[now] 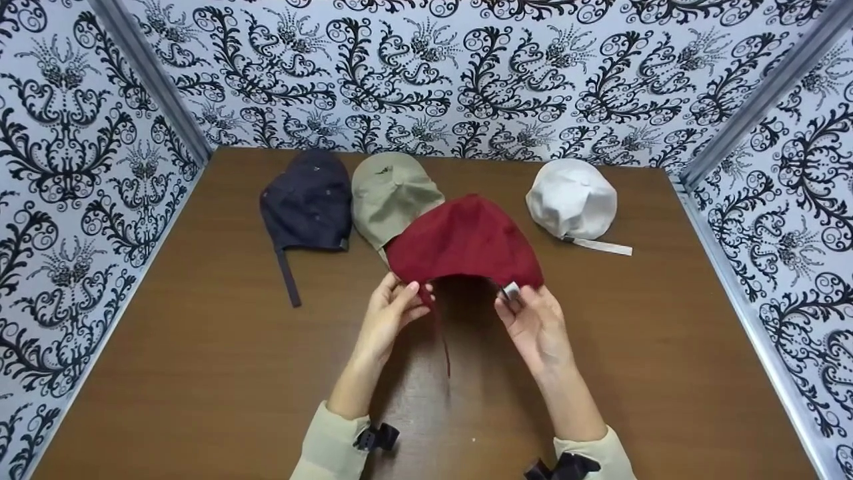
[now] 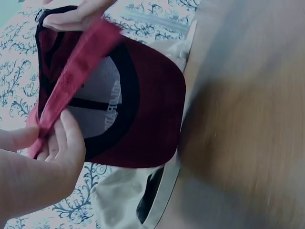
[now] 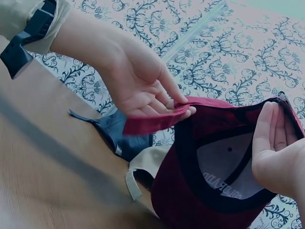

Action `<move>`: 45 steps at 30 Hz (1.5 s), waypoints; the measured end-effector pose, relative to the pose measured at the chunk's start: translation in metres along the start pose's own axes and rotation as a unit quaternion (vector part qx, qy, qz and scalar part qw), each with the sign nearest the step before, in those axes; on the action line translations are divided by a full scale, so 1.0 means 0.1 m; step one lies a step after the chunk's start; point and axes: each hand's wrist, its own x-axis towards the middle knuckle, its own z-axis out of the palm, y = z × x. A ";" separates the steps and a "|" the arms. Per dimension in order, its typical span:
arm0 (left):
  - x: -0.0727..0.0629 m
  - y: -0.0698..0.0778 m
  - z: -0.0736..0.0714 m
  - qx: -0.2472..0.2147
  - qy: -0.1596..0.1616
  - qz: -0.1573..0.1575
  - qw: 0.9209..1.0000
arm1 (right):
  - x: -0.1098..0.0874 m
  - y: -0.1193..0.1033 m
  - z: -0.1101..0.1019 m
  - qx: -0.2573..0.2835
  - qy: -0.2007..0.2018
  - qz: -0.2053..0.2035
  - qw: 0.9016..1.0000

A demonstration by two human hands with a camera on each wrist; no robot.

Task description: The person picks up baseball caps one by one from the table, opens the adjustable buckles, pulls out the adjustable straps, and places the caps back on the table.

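Observation:
A red baseball cap point(image 1: 466, 240) is held up above the table, its back opening towards me. My left hand point(image 1: 390, 313) pinches the cap's back edge at the base of its strap point(image 2: 76, 69), and the loose strap end hangs down. On the other side of the opening, my right hand point(image 1: 536, 327) grips the edge beside a small metal buckle point(image 1: 511, 291), with fingers inside the cap. The wrist views look into the dark lining and the underside of the brim. Strap and buckle are apart.
Behind the red cap lies a khaki cap point(image 1: 393, 193), partly covered from view. A navy cap point(image 1: 310, 207) with its strap hanging loose lies to its left. At the back right is a white cap point(image 1: 573, 200), strap extended. Patterned walls point(image 1: 426, 73) enclose the brown table point(image 1: 233, 387).

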 end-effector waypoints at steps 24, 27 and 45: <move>0.01 0.91 0.23 0.468 -0.086 0.259 0.841 | -0.09 0.01 -0.08 -0.096 0.062 0.032 0.993; 0.18 0.98 0.40 0.517 -0.048 0.274 0.810 | -0.11 0.01 -0.11 -0.110 0.061 0.042 0.991; 0.53 0.94 0.97 0.716 -0.130 0.215 0.652 | -0.37 -0.25 -0.42 -0.173 0.068 0.098 0.978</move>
